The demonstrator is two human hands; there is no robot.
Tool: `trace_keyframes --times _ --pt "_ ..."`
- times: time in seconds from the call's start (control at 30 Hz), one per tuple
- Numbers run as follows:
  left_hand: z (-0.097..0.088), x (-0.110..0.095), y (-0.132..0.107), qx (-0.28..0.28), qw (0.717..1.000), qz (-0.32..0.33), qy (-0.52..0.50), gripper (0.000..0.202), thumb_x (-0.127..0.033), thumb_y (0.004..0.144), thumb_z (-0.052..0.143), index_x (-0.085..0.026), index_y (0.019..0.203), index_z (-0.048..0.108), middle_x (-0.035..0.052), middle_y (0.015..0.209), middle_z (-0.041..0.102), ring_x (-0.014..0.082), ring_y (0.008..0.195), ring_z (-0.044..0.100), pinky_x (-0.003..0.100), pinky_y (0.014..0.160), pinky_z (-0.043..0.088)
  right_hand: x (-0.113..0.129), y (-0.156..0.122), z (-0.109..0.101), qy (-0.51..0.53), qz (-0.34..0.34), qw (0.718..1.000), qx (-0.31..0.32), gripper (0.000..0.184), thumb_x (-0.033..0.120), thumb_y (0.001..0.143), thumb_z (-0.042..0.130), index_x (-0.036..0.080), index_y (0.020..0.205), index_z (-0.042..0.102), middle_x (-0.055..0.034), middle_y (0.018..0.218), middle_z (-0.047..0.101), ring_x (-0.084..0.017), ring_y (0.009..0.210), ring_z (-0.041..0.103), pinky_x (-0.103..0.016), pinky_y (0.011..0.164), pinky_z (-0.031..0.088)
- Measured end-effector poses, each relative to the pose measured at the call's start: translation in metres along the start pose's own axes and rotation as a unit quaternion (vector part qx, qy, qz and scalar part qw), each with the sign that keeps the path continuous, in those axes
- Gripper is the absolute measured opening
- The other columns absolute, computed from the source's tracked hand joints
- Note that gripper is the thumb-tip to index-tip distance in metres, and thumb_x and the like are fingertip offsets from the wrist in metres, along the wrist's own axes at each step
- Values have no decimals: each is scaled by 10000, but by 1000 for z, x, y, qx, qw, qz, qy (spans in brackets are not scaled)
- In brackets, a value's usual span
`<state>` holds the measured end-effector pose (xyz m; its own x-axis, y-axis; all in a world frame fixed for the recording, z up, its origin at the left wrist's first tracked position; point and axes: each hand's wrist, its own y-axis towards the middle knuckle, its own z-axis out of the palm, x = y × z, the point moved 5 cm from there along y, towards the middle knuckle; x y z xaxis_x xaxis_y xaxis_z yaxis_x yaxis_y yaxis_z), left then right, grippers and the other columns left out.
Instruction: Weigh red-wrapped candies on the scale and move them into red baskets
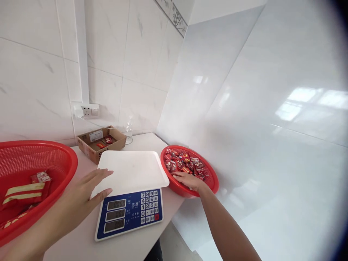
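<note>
An electronic scale (130, 214) with a white weighing tray (133, 170) and a blue keypad panel stands on the white counter. My left hand (87, 190) rests open at the tray's left edge, fingers stretched out and holding nothing. My right hand (187, 180) lies inside a round red basket (212, 185) full of small red-wrapped candies (185, 163). Its fingers are laid on the candies, and whether they grip any is hidden.
A large red basket (59, 156) with red and cream packets (24, 192) sits at the left. A cardboard box (95, 150) with a few packets and a clear plastic bottle (129, 131) stand by the tiled wall. A wall socket (89, 110) is above. The counter edge drops off at right.
</note>
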<state>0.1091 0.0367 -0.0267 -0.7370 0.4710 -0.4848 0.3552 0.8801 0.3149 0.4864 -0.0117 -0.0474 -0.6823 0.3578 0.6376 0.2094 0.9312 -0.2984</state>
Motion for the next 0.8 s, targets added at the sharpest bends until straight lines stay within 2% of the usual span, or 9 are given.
trace_keyframes --times 0.13,0.23,0.33,0.4,0.5,0.63,0.73,0.8 --pt "2 6 -4 61 998 -1 -26 534 -601 847 396 -357 1315 477 -31 1382 542 231 1256 514 376 1016 450 -2 7 0 23 -3 998 -54 334 246 829 494 198 1087 700 -55 1172 675 -201 1057 613 -316 916 462" --pt "-2 11 -3 58 998 0 -20 577 -620 855 389 -327 1350 441 11 1398 525 260 1268 499 411 1026 432 -3 9 -11 59 11 991 -123 408 234 839 413 184 1163 657 -67 1028 712 -204 881 661 -315 766 524" --pt "-4 17 -1 49 999 7 -14 592 -613 865 393 -313 1374 420 34 1400 523 273 1255 512 410 1002 448 4 8 -23 104 -7 977 -186 476 241 850 365 204 1276 575 -47 1080 688 -185 892 652 -296 740 538" --pt "-5 18 -1 45 999 10 -13 596 -611 864 403 -304 1374 429 40 1390 535 276 1243 524 400 993 454 14 8 -25 138 -33 968 -207 452 251 835 410 217 1244 601 -35 1092 681 -178 883 646 -295 744 543" --pt "-7 17 -1 52 999 -1 -15 583 -610 865 406 -315 1366 445 28 1382 545 268 1229 539 381 980 466 36 12 -9 171 -80 963 -190 375 257 800 497 220 1129 674 -27 1036 697 -174 790 646 -311 707 547" --pt "-10 12 -3 58 998 -1 -7 563 -584 881 398 -318 1376 435 25 1394 534 263 1235 534 375 970 472 66 22 30 198 -135 966 -100 331 270 803 532 195 1082 693 -56 1031 707 -176 762 661 -344 729 549" --pt "-10 10 -4 66 998 2 -5 558 -575 888 388 -318 1382 427 32 1395 532 264 1249 520 389 986 459 77 28 48 234 -166 956 -54 414 298 798 575 229 1202 628 -85 1269 612 -200 933 661 -380 815 547" --pt "-9 11 -4 80 997 -9 -8 560 -580 889 379 -319 1382 424 33 1399 527 269 1251 516 410 999 447 75 29 44 208 -194 955 -84 483 318 808 575 264 1288 559 -74 1387 520 -216 1111 598 -394 909 512"
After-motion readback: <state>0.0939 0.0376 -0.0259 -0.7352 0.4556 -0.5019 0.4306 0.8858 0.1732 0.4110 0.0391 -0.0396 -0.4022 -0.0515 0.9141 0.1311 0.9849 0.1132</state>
